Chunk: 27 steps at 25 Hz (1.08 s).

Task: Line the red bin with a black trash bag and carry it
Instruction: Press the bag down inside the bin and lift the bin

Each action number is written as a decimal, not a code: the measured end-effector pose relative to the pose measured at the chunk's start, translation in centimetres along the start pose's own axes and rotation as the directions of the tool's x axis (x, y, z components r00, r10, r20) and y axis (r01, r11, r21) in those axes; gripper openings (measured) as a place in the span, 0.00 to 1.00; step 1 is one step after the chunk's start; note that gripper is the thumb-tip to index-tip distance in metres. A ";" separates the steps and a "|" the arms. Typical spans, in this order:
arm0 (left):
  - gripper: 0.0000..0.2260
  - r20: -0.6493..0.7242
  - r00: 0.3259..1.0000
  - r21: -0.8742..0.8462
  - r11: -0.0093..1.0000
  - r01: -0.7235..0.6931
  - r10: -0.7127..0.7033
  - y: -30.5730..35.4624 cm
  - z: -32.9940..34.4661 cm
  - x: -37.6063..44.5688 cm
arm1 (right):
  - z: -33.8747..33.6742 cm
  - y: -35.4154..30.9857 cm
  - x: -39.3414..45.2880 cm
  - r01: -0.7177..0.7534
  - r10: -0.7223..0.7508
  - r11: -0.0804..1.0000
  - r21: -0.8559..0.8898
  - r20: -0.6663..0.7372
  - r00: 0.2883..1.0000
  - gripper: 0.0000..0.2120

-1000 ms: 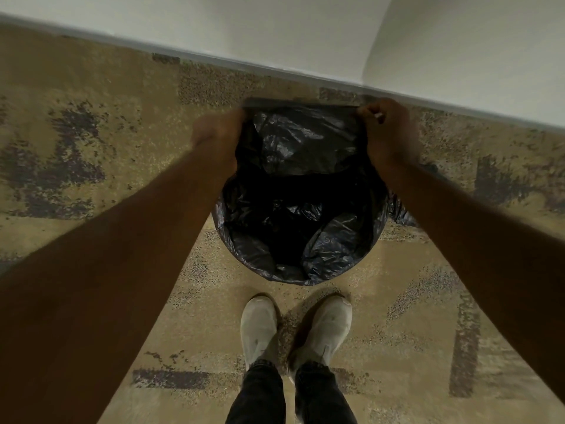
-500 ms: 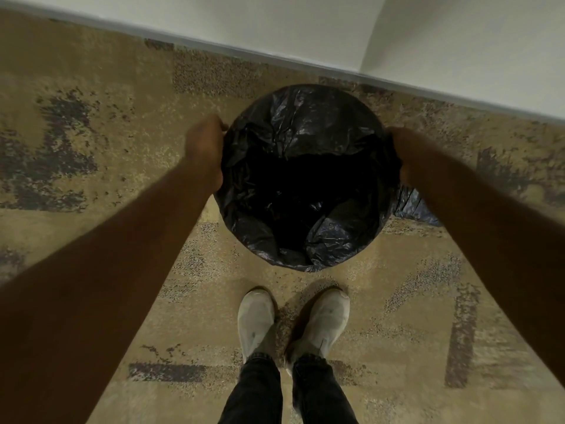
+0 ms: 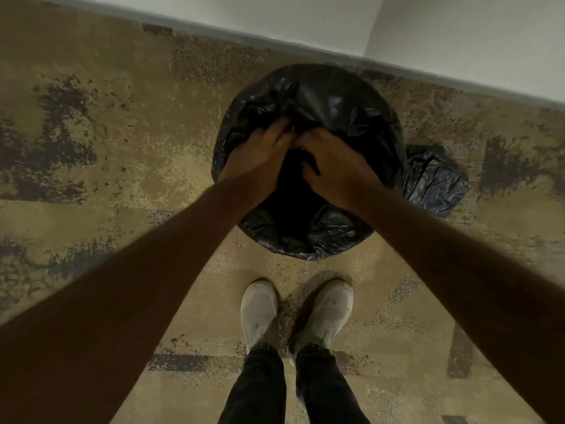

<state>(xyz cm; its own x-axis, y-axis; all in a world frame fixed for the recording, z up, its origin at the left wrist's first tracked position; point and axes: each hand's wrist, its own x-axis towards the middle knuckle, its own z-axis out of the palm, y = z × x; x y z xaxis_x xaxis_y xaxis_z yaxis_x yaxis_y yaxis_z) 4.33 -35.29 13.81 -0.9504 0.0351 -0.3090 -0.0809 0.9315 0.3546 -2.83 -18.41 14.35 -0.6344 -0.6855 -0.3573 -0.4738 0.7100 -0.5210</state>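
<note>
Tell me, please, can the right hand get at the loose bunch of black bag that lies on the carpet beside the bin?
Probably yes. The right hand is over the bin's mouth, and the loose bunch lies just beyond its right side on open carpet, nothing between.

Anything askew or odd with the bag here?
Yes, slightly. A wad of excess bag bulges out on the bin's right side and lies on the carpet instead of being tucked. Both hands, left and right, press into the liner at the opening. No tear or spill visible.
</note>
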 end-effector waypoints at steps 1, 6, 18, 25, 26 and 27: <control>0.27 0.021 0.999 -0.053 0.998 0.039 -0.038 -0.4 -0.1 0.5 | -0.3 0.8 0.9 -0.051 0.052 0.998 0.020 -0.024 0.998 0.23; 0.33 0.111 0.988 -0.290 0.947 0.137 -0.109 -1.3 -1.1 1.6 | -1.6 2.5 0.7 -0.231 0.256 0.942 0.245 -0.074 0.964 0.31; 0.35 0.156 0.541 -0.828 0.190 0.528 -0.826 3.6 2.6 -8.7 | 2.8 -1.5 -13.9 -0.444 0.456 0.888 0.118 -0.346 0.820 0.38; 0.14 0.557 0.404 -0.817 -0.393 0.422 -0.726 5.6 2.6 -9.0 | 1.9 0.3 -12.2 -0.468 0.820 -0.010 0.884 0.275 0.502 0.20; 0.15 0.572 0.399 -0.810 -0.416 0.415 -0.717 5.6 2.2 -9.0 | 1.6 0.3 -12.1 -0.486 0.816 -0.015 0.874 0.292 0.500 0.21; 0.15 0.585 0.393 -0.802 -0.431 0.413 -0.710 5.7 1.7 -9.2 | 1.1 0.0 -12.1 -0.489 0.813 -0.017 0.872 0.297 0.501 0.21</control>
<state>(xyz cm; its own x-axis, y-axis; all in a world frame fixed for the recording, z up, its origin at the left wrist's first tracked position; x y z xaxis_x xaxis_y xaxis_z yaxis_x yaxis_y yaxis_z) 13.09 -29.71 17.19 -0.1410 -0.4356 -0.8890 -0.5987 -0.6776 0.4270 5.53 -10.28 17.78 -0.5219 0.1855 -0.8326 0.8509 0.1829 -0.4926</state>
